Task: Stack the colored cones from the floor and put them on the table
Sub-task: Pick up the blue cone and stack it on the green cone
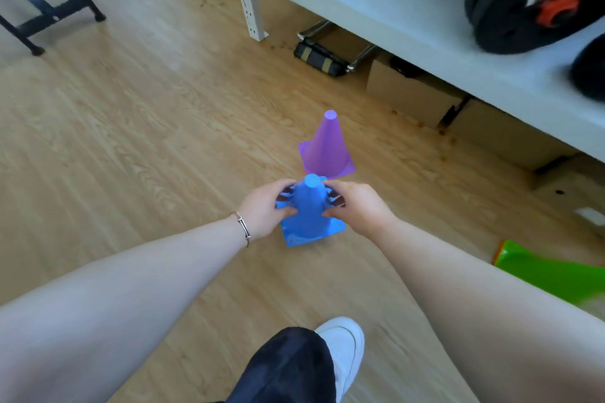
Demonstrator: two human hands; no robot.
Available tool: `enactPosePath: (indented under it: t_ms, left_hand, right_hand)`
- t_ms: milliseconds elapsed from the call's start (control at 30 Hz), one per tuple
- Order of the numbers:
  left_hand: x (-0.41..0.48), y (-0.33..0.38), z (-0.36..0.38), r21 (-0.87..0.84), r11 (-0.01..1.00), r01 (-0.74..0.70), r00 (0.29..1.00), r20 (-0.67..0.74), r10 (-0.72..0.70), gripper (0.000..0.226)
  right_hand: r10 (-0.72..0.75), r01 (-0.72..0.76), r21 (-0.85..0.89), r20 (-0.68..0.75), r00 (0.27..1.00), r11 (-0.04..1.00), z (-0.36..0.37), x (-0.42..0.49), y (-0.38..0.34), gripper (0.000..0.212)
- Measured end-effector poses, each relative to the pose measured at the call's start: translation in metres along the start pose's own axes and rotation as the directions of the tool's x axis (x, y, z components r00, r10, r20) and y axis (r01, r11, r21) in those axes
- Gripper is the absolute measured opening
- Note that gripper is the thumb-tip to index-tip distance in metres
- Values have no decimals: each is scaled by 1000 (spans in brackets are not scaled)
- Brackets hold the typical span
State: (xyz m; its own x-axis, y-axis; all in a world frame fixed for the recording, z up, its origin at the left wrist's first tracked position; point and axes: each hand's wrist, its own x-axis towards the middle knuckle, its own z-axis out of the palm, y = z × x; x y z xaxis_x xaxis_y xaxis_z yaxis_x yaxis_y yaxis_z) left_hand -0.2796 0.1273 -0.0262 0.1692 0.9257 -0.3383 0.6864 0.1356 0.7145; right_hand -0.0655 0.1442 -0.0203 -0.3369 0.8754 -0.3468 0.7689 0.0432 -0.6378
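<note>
We grip the blue cone [309,206] with left hand [266,208] and right hand [355,206] (both clasping its sides). It looks light, stiff plastic; mid-body suits.

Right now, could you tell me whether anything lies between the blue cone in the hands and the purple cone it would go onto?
Nothing visible does. The blue cone, gripped by the left hand and right hand, sits just short of the upright purple cone, with only bare wooden floor between them. The green cone lies off to the right.
</note>
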Motion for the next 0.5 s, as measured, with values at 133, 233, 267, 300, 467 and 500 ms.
enactPosePath:
  t_ms: [133,233,267,300,467,500]
  left_hand:
    - [15,53,20,20,993,-117,993,10,116,52]
    - [29,102,36,26,977,-213,977,-15,214,52]
    - [33,119,42,21,969,-245,969,-18,245,52]
    - [37,135,48,16,963,-270,963,-14,270,52]
    - [49,209,77,15,917,-399,915,69,397,53]
    - [49,222,84,19,906,-422,904,89,419,54]
  right_hand:
    - [30,-33,-16,-132,991,999,-44,-32,26,63]
    - [104,-91,61,-255,961,994,-77,-59,44,61]
    - [129,-103,103,-297,946,989,-87,-70,51,60]
    - [150,-110,135,-334,930,985,-97,-80,57,58]
    - [213,-128,202,-479,851,971,-141,-132,87,51]
    - [223,-138,202,-498,838,970,-149,-143,93,52]
